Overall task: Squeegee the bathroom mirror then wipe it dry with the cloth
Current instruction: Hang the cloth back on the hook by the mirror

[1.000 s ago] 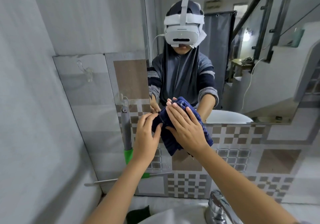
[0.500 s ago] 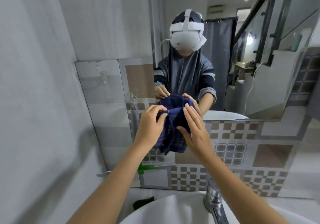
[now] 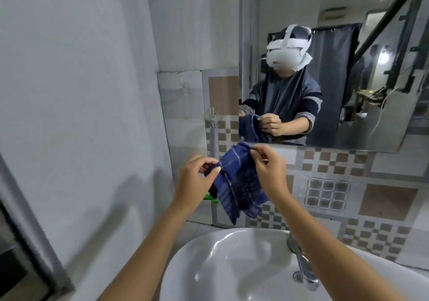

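Head view: cloth (image 3: 239, 184) pinched between left hand (image 3: 195, 177) and right hand (image 3: 269, 168).

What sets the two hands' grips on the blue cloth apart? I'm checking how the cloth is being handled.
The left hand pinches the blue cloth at its lower left corner, while the right hand pinches the top edge, higher up. The left hand is seen from the back with its fingers curled toward the cloth; the right hand's fingertips point left. Both are bare and hold the cloth in the air below the mirror.
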`<state>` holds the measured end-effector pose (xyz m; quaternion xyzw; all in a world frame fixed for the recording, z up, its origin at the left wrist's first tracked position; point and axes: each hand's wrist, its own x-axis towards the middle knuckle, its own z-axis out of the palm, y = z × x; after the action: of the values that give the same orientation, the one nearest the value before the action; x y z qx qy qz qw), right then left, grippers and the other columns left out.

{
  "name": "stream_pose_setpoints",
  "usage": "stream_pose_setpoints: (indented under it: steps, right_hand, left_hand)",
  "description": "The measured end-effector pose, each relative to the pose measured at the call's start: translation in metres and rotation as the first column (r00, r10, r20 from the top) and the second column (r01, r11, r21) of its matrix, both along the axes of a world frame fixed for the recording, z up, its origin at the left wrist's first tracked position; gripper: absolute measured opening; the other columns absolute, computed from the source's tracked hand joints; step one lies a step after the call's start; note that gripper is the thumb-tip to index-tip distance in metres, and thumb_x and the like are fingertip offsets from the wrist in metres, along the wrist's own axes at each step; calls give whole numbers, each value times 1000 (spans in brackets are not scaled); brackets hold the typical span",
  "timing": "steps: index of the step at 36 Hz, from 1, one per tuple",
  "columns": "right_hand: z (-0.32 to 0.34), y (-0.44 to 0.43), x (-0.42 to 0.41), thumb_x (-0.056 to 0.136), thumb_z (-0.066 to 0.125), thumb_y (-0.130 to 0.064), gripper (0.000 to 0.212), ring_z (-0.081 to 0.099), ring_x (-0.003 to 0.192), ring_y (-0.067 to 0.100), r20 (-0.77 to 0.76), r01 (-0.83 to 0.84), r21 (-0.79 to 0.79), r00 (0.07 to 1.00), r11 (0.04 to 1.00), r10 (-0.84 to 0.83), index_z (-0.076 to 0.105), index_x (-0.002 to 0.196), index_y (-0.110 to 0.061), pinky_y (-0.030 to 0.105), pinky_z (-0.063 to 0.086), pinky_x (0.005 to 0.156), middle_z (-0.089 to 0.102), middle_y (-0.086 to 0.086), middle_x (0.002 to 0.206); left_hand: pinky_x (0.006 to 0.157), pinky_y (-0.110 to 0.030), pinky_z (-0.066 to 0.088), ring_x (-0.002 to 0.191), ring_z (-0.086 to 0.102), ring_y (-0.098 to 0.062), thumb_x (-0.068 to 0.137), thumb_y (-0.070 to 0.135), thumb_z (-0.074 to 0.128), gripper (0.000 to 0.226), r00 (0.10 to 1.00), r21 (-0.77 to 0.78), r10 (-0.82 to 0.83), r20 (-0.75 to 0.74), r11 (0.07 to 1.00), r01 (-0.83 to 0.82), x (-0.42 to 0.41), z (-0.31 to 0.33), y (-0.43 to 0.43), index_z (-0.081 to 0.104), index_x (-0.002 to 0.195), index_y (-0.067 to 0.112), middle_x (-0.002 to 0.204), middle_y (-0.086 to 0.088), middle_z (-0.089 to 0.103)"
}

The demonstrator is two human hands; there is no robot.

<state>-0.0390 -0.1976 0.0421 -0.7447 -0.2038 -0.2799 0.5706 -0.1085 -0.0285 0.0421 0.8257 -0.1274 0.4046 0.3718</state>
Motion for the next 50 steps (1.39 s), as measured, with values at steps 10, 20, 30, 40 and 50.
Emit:
stream_pose_setpoints:
  steps: [10,20,30,40,50]
  right_hand:
    - [51,47,-11,92,53,-5,14,52,84,9,114,-196,-339,962,920,247,65,100,-6,2,39,74,60,2,94]
    - [103,92,6,92,55,-9,11,56,72,-5,135,-246,-398,937,884,322,62,93,-16,8,44,69,61,-12,81]
    - [155,128,52,84,63,-8,6,57,74,16,303,130,-374,953,918,-11,69,87,-8,12,38,63,65,3,76]
    - [204,174,104,86,55,-2,9,49,58,8,267,224,-255,951,941,-154,64,82,-5,19,43,54,61,7,72]
    - [182,189,142,89,51,-3,17,53,81,20,403,326,-243,891,914,-210,67,86,-1,23,38,68,61,8,87]
  left_hand:
    - [91,-3,35,111,50,4,99,19,40,31,979,-236,-111,-173,969,68,-21,-2,34,51,128,14,117,12,53]
    - [88,-21,48,101,60,-8,96,16,47,20,930,-355,-347,-123,890,285,22,42,85,57,114,15,110,-1,64]
    - [73,-16,50,81,62,-7,88,14,60,11,992,-440,-102,76,889,125,83,97,114,68,91,22,93,1,66]
    - [69,-1,39,82,59,-8,90,12,54,16,975,-380,117,189,924,-37,160,153,132,69,95,16,93,2,64]
    - [69,2,34,74,48,3,88,2,53,19,947,-348,187,263,933,-88,198,152,143,70,93,7,87,1,60]
